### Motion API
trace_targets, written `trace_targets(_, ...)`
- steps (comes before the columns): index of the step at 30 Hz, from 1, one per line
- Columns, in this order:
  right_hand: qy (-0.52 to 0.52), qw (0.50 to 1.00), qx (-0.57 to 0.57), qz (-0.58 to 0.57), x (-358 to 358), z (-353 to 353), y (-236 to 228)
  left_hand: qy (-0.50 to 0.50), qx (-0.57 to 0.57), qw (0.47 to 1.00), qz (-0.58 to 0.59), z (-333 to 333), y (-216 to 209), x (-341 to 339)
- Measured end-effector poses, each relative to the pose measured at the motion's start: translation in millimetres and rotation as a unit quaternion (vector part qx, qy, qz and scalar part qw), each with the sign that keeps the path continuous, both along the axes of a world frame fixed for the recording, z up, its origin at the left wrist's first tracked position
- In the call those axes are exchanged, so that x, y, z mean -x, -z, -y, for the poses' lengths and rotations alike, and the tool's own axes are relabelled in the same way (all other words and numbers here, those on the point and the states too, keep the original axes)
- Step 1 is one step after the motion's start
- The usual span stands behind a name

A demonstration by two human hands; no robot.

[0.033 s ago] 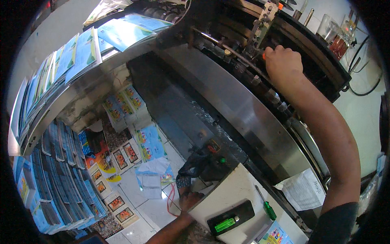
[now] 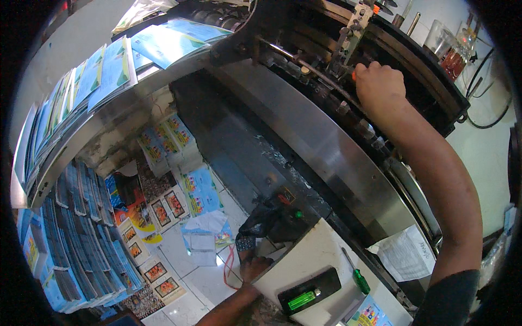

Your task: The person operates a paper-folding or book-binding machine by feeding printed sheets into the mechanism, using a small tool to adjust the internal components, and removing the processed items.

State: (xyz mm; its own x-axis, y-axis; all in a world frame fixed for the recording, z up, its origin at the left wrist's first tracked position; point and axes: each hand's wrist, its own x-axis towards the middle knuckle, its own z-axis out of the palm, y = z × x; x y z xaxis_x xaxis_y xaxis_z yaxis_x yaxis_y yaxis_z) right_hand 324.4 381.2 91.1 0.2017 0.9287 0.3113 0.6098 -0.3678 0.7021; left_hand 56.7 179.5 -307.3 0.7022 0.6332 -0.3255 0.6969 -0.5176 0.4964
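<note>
My right hand (image 2: 379,87) is closed, reaching into the dark machine (image 2: 310,38) at the upper right. An orange knob (image 2: 354,76) shows at its fingertips; the rest of it is hidden by the hand. Beside it rises a metal bracket (image 2: 350,35) above a row of metal fittings. Low in the middle, my left hand (image 2: 255,268) looks curled next to the edge of a cream tabletop (image 2: 293,255). What it holds, if anything, I cannot make out. A black bag-like bundle (image 2: 261,220) and a thin red cord (image 2: 231,266) are close to it.
On the tabletop lie a black device (image 2: 321,285) with a green display and a green-handled screwdriver (image 2: 359,280). Blue printed sheets (image 2: 111,70) fill a metal tray at upper left. Stacked prints (image 2: 81,239) stand below. A glass jar (image 2: 437,41) sits at far right.
</note>
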Motion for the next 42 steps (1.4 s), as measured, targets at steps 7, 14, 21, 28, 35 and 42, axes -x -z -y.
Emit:
trace_targets(7, 0.015, 1.000, 0.022, -0.015, 9, 2, -9, -0.058, -0.019, 0.998, 0.016, 6, 18, 2)
trace_targets(14, 0.024, 0.998, 0.032, -0.041, 8, -3, -6, -0.047, -0.032, 0.998, 0.026, 10, 37, 2)
trace_targets(21, 0.025, 0.997, 0.028, -0.074, 13, -3, -11, -0.033, -0.055, 0.997, 0.030, 11, 44, 2)
trace_targets(28, 0.029, 0.996, 0.014, -0.082, 12, 3, -12, -0.066, -0.083, 0.992, 0.064, 14, 51, 0)
trace_targets(35, 0.020, 0.992, -0.002, -0.125, 2, 4, -15, -0.062, -0.069, 0.994, 0.052, 11, 47, -3)
trace_targets(42, 0.003, 0.994, 0.004, -0.110, -1, 7, -15, -0.055, -0.061, 0.995, 0.060, 12, 41, -1)
